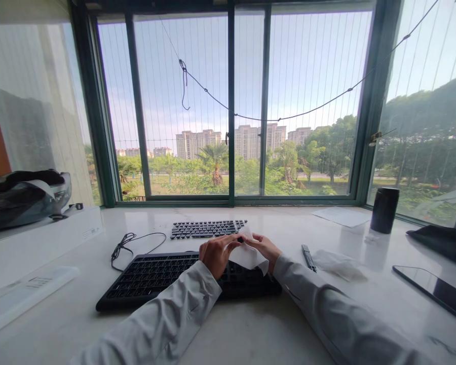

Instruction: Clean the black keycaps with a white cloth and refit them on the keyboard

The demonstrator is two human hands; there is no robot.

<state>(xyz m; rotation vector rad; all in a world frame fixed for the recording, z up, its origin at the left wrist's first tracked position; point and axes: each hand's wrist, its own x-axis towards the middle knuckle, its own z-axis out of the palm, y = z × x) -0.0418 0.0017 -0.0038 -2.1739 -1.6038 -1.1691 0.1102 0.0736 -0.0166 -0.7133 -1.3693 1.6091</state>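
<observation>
White wipe (249, 255) is pinched between both my hands, held just above the near black keyboard (152, 276) on the marble tabletop (251, 329). Left hand (215, 253) and right hand (265, 247) are both closed on it, fingertips meeting at its top edge. Second keyboard (207, 228) sits behind, crumpled wrapper (338, 263) off to the right.

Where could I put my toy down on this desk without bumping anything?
There is bare desk at the near edge, between the two sleeves in front of the big keyboard. More room lies between the small keyboard and the paper sheet. It is crowded around the left hand and right hand, which hold a white wipe, beside a pen and crumpled wrapper.
</observation>
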